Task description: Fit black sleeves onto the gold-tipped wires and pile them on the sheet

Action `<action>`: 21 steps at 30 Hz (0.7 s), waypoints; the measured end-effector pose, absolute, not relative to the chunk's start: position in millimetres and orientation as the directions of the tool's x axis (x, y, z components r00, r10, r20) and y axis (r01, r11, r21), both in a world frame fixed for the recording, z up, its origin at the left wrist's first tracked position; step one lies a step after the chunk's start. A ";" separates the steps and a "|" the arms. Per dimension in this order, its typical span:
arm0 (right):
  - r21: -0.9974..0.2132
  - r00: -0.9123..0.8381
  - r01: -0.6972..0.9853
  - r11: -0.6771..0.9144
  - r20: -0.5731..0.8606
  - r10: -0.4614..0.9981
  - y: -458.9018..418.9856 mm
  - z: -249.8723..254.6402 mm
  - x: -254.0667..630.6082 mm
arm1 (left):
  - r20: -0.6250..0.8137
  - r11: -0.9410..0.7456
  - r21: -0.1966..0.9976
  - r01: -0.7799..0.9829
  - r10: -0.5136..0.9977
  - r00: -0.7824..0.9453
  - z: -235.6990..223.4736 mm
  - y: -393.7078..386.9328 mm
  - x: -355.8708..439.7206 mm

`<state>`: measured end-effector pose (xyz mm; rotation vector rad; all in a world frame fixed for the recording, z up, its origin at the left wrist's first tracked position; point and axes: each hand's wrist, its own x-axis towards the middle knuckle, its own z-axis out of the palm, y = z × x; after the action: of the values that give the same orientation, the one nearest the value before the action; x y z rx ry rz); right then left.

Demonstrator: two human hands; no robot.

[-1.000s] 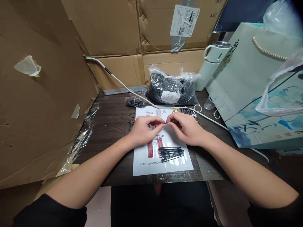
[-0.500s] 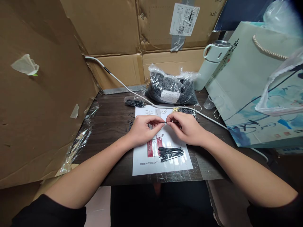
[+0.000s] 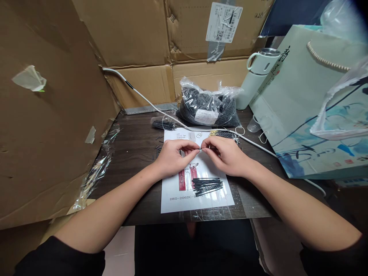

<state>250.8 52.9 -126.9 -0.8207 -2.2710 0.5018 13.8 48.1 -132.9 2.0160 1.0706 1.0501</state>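
Observation:
Above the printed sheet, my left hand and my right hand meet with their fingertips almost touching. Both pinch the same thin black rod, of which only a short bit shows between the fingers. A bundle of straight black rods lies on the lower part of the sheet, just below my hands. Beyond my right hand rests a second bundle of black rods with gold-coloured ends. Several short black tube pieces are scattered left of my left hand.
A clear bag of black parts stands at the back, beside a pale green bottle. A white cable crosses the dark table. More black rods lie in clear plastic. Cardboard walls the left; a paper bag stands right.
Both hands keep their pinch on the thin black rod, with barely any movement. The whole view has shifted very slightly.

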 end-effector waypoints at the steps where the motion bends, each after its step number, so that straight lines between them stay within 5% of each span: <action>1: -0.541 -0.583 0.419 0.729 0.455 0.673 52.9 -126.8 250.7 | 0.356 -0.481 0.793 0.374 0.864 0.357 -133.2 48.2 13.9; 21: -0.508 -0.587 0.424 0.750 0.477 0.654 54.4 -127.8 251.4 | 0.349 -0.479 0.797 0.368 0.863 0.366 -130.1 46.7 14.4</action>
<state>251.4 54.4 -127.8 -0.8050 -2.2808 0.4507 14.4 46.7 -130.1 2.0153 1.0610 1.0372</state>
